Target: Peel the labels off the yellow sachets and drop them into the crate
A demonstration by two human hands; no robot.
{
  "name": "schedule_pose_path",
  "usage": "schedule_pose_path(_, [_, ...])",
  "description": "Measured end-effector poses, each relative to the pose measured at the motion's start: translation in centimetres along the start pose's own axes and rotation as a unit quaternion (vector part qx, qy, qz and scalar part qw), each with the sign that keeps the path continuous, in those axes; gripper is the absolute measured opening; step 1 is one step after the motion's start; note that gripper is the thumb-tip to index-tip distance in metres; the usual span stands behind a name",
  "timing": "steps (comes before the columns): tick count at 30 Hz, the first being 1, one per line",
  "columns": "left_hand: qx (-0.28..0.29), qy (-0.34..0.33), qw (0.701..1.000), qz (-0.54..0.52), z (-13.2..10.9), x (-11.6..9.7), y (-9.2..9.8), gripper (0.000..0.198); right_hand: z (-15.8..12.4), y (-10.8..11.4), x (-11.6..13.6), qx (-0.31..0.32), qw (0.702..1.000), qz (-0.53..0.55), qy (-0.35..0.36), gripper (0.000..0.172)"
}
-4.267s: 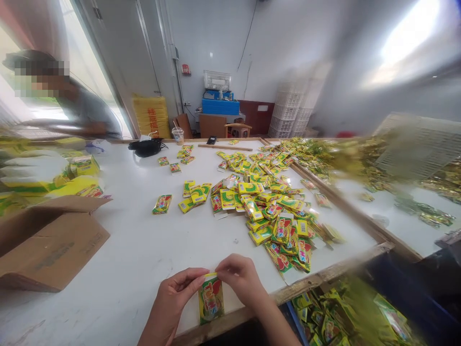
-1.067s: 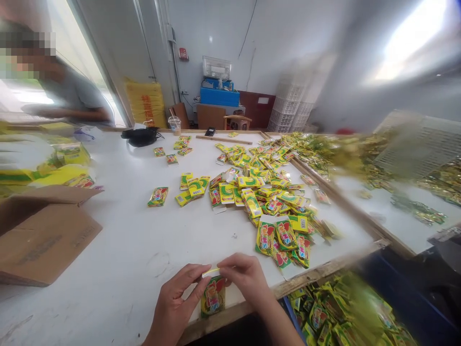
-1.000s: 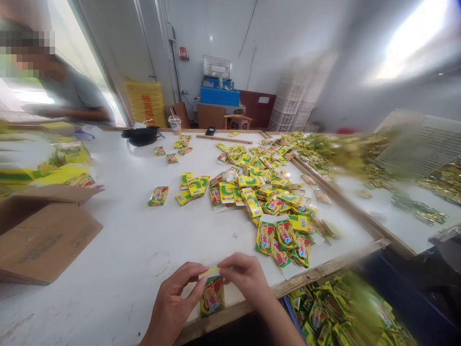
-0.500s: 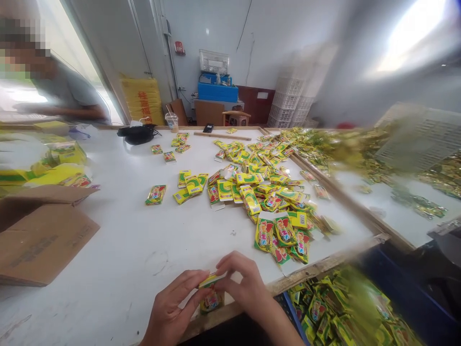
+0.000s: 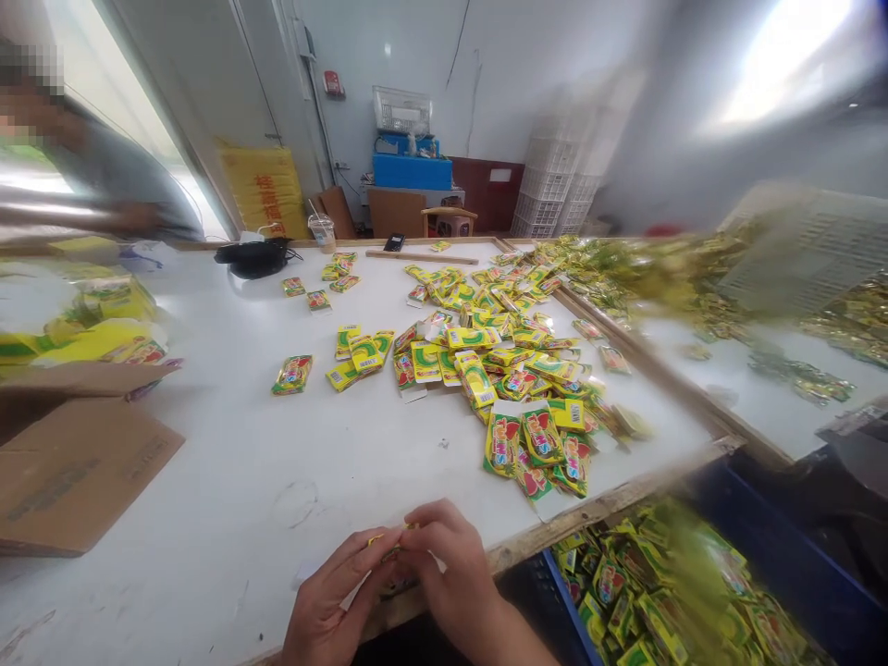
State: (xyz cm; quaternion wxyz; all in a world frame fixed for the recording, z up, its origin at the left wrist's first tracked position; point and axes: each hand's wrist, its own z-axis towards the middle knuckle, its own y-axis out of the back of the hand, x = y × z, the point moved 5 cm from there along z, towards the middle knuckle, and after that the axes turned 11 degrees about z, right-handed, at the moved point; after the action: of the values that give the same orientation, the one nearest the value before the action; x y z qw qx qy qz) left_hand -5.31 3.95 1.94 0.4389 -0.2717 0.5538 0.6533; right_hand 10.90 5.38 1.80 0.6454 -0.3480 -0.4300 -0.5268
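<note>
Both hands meet at the near edge of the white table (image 5: 236,481). My left hand (image 5: 331,601) and my right hand (image 5: 444,573) are closed together on one small yellow-green snack packet (image 5: 389,552), which is mostly hidden between the fingers. Just beyond my right hand lies a heap of the same packets (image 5: 527,435), spreading back across the table toward its far edge.
An open cardboard box (image 5: 76,453) sits at the left. A blue bin of packets (image 5: 624,592) stands below the table's near right corner. Another person (image 5: 83,176) leans over the far left. A black bag (image 5: 253,257) and a cup (image 5: 323,233) rest at the back.
The packet hung upright between my fingertips; now my hands have drawn closer together and lower, covering most of it. The view has shifted slightly right and down.
</note>
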Motion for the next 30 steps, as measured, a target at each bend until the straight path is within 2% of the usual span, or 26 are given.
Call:
schedule_pose_path(4, [0.01,0.024,1.0,-0.012,-0.3,0.5,0.0,0.028,0.4,-0.2,0.4,-0.015,0.999,0.041,-0.01,0.019])
schedule_pose_path(6, [0.02,0.048,0.999,-0.011,0.3,0.2,-0.5,0.032,0.7,1.4,1.3,-0.05,0.997,0.059,-0.02,0.013])
schedule_pose_path(7, [0.029,0.063,0.997,-0.012,1.0,-0.2,-1.0,0.037,0.6,3.1,1.8,-0.079,0.995,0.062,-0.028,0.01])
schedule_pose_path(8, [0.043,0.076,0.996,-0.015,2.1,-0.6,-1.9,0.041,0.2,5.3,2.4,-0.113,0.991,0.06,-0.036,0.008])
schedule_pose_path(10, [0.061,0.094,0.993,-0.03,5.1,-1.9,-4.6,0.046,-1.5,11.3,3.6,-0.179,0.981,0.032,-0.062,0.008])
schedule_pose_path(11, [0.071,0.092,0.993,-0.036,6.9,-2.7,-6.3,0.046,-2.9,14.6,4.1,-0.206,0.975,0.004,-0.081,0.011])
schedule_pose_path(12, [0.059,0.097,0.993,-0.041,8.8,-3.2,-8.1,0.049,-4.6,18.1,4.5,-0.23,0.967,-0.034,-0.107,0.014])
schedule_pose_path(14, [0.045,0.104,0.992,-0.048,12.5,-4.0,-11.8,0.062,-8.3,24.5,5.0,-0.297,0.932,-0.133,-0.162,0.024])
schedule_pose_path(16, [0.036,0.108,0.992,-0.06,15.4,-4.3,-14.7,0.073,-11.6,28.6,5.3,-0.374,0.883,-0.206,-0.193,0.032])
schedule_pose_path(17, [0.035,0.11,0.991,-0.067,16.3,-4.3,-15.7,0.075,-12.6,29.4,5.2,-0.397,0.869,-0.216,-0.2,0.035])
schedule_pose_path(19, [0.044,0.111,0.989,-0.085,16.7,-4.1,-16.1,0.076,-12.8,28.2,4.5,-0.398,0.875,-0.181,-0.208,0.036])
schedule_pose_path(21, [0.062,0.106,0.987,-0.103,15.5,-3.8,-14.8,0.075,-10.8,24.3,3.4,-0.357,0.906,-0.09,-0.207,0.036])
schedule_pose_path(23, [0.069,0.1,0.985,-0.12,12.9,-3.0,-12.0,0.071,-7.5,19.2,2.1,-0.304,0.929,0.024,-0.208,0.039])
schedule_pose_path(26, [0.053,0.115,0.983,-0.131,7.7,-1.2,-7.2,0.06,-2.7,11.7,0.4,-0.218,0.933,0.17,-0.231,0.045])
schedule_pose_path(28, [0.052,0.122,0.983,-0.128,4.3,-0.2,-4.8,0.053,-0.7,7.8,-0.4,-0.166,0.925,0.237,-0.246,0.043])
schedule_pose_path(30, [0.041,0.132,0.984,-0.115,1.9,0.4,-3.3,0.048,0.2,5.0,-1.1,-0.13,0.912,0.295,-0.252,0.036])
